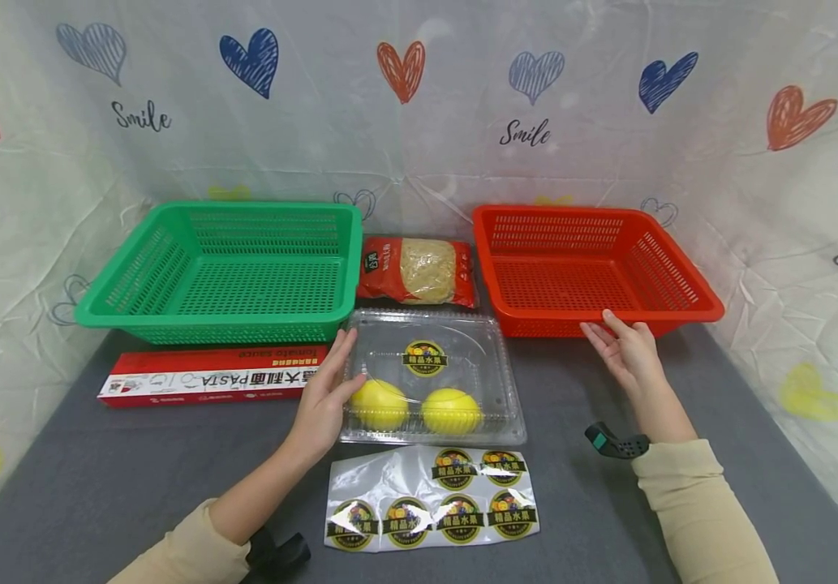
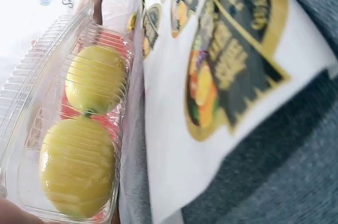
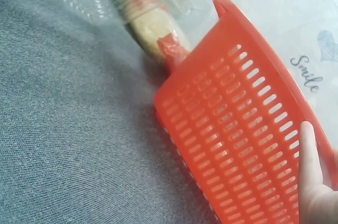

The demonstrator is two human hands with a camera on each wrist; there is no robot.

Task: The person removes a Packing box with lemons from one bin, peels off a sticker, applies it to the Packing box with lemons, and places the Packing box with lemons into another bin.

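A clear plastic fruit box [image 1: 462,328] with a round label on its lid lies in the middle, two lemons [image 1: 451,412] inside. My left hand [image 1: 322,399] rests along the box's left side, fingers fairly straight and thumb at its edge. In the left wrist view only a bit of that hand shows, beside the box [image 2: 16,145]. At the front of the red basket [image 1: 601,315], my right hand [image 1: 630,357] grips the rim. The right wrist view has a finger [image 3: 308,152] against the outer wall of that basket [image 3: 222,113].
A sheet of round stickers [image 1: 419,478] lies in front of the box. Behind the box is a red noodle packet [image 1: 426,272]. On the left stands a green basket [image 1: 243,331], with a red and white pasta box [image 1: 207,381] before it. A printed curtain [image 1: 448,154] hangs behind.
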